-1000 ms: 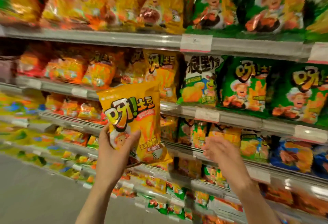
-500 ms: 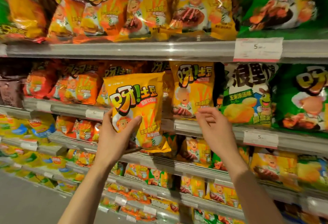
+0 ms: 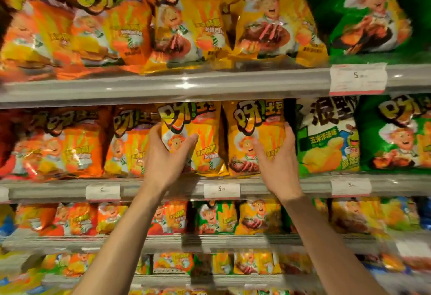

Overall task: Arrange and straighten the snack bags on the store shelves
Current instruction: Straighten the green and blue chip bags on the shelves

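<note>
Left hand grips the upright yellow chip bag at the shelf's front edge, right hand clasps its neighbouring yellow bag just beside, both long axes vertical.

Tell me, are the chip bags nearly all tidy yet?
Partly. The top-shelf bags stand in a fairly even row. Right now the left hand grips one yellow bag on the middle shelf, while the right hand holds its yellow neighbour. The orange bags further left and the lower shelves look untouched, though blur hides detail.
</note>
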Demonstrator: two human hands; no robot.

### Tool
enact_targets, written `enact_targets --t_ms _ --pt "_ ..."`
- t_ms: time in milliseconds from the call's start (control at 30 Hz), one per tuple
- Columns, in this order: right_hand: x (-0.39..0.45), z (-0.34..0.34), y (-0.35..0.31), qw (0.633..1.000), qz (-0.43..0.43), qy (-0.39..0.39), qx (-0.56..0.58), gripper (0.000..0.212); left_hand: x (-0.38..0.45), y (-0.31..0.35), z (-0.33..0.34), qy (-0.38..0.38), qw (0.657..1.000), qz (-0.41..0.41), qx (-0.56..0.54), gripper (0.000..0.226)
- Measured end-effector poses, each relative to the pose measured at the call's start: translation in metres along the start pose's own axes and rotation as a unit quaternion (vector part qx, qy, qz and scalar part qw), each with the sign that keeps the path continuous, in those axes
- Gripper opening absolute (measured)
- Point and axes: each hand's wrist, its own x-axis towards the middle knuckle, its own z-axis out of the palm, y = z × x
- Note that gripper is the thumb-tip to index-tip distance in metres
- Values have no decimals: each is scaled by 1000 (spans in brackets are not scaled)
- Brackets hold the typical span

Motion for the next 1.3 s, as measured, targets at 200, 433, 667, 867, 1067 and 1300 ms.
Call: enact_targets --t_ms 200,433,667,867,1067,1300 --pt "4 -8 -3 998 52 -11 31 98 22 -19 8 -50 998 -16 28 105" --pt "3 2 -2 999 39 -1 -12 107 27 -26 22 -84 996 -9 28 103" --pt "1 10 -1 995 18 17 -99 100 19 -26 28 -74 997 -2 8 97" --pt "1 8 -3 996 -2 -6 -88 100 18 -26 25 -95 995 -1 15 106" --pt "4 4 -4 995 -1 -20 -94 102 16 -23 22 -80 996 18 37 112" --pt "-9 -14 -14 997 24 23 -75 86 4 -20 12 -18 988 118 102 98"
